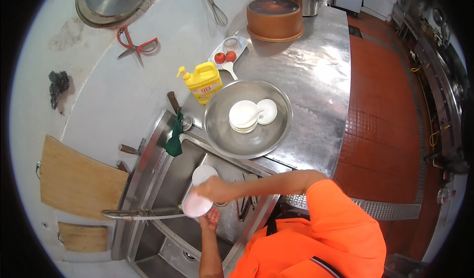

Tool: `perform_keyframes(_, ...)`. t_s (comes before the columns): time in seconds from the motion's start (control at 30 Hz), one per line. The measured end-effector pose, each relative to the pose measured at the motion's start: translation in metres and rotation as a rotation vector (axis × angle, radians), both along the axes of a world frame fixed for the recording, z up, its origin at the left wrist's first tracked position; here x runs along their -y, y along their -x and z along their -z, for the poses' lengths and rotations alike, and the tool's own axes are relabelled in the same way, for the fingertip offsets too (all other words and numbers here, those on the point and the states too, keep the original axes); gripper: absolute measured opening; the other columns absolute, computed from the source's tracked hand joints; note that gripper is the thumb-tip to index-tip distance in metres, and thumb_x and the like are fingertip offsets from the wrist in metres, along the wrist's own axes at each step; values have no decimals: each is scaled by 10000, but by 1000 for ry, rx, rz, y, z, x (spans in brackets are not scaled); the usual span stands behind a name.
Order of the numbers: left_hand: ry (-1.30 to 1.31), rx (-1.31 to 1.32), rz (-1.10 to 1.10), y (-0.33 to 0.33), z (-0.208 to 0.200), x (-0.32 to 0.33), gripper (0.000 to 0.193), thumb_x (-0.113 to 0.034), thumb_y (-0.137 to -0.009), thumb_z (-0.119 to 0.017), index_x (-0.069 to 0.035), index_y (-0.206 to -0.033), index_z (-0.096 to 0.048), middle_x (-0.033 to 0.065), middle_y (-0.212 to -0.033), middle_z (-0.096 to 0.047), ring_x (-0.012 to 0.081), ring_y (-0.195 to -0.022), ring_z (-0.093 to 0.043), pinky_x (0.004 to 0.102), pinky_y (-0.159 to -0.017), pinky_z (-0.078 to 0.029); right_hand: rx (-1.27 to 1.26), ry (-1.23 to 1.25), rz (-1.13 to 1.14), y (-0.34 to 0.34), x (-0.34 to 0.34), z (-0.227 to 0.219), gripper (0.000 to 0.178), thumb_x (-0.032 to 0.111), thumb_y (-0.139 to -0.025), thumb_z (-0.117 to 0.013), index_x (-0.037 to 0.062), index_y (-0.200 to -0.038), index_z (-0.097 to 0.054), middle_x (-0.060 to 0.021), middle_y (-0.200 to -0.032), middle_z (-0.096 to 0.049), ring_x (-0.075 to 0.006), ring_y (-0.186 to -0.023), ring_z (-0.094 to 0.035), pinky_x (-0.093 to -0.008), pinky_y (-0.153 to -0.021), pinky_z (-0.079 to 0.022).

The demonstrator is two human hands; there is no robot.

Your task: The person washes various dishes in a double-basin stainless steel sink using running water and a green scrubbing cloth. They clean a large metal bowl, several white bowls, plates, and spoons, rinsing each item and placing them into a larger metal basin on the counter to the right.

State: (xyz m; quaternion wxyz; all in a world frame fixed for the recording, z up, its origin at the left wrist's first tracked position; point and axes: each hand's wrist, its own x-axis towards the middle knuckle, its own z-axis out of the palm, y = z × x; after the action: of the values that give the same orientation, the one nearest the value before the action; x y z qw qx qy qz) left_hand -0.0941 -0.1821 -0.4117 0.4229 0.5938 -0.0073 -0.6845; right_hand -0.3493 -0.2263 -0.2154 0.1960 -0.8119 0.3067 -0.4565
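Note:
Over the sink (185,157), a small white dish (198,207) is held between my two hands. My left hand (211,219) comes up from below, its fingers curled at the dish's lower right edge. My right hand (215,189) reaches across from the right and closes on the dish's upper edge; it is slightly blurred. A white streak of water runs from the faucet (123,213) to the dish. Just beyond my right hand is a second white dish (204,173), partly covered by it. Knives or similar long utensils (245,209) lie in the sink under my right forearm.
A large steel basin (217,139) behind the sink holds several white dishes (243,114) and a white spoon. Near it are a yellow pump jug (203,83), a tray with two tomatoes (225,57) and a brown lidded pot (274,21). A green cloth (174,137) hangs at the sink's rim.

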Motion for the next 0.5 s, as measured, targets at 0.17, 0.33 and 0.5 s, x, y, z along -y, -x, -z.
perform_keyframes(0.17,-43,3,-28,5,18,-16,201,-197,-821,-554,-82,-987,-561,109,-1000,-566,283,-897,-576,434,-744,-481,251,-332,346,155,54,-51,222,153,-809,-575,3,-973,-568,-84,-694,-632,-145,-662,-621,-305,-610,-492)
perform_keyframes(0.33,-128,1,-116,7,27,-32,202,-187,-825,-545,-86,-998,-563,97,-996,-577,276,-883,-582,438,-737,-487,-426,-20,951,283,97,-81,213,59,-731,-530,-20,-929,-522,-223,-635,-583,-407,-626,-576,-493,-585,-467)
perform_keyframes(0.5,-99,-100,-127,0,40,-31,242,-181,-834,-532,-84,-1055,-538,100,-1034,-553,282,-898,-574,447,-751,-480,-703,-174,929,310,114,-51,101,28,-686,-521,-4,-763,-577,-234,-769,-598,-402,-707,-593,-486,-625,-468)
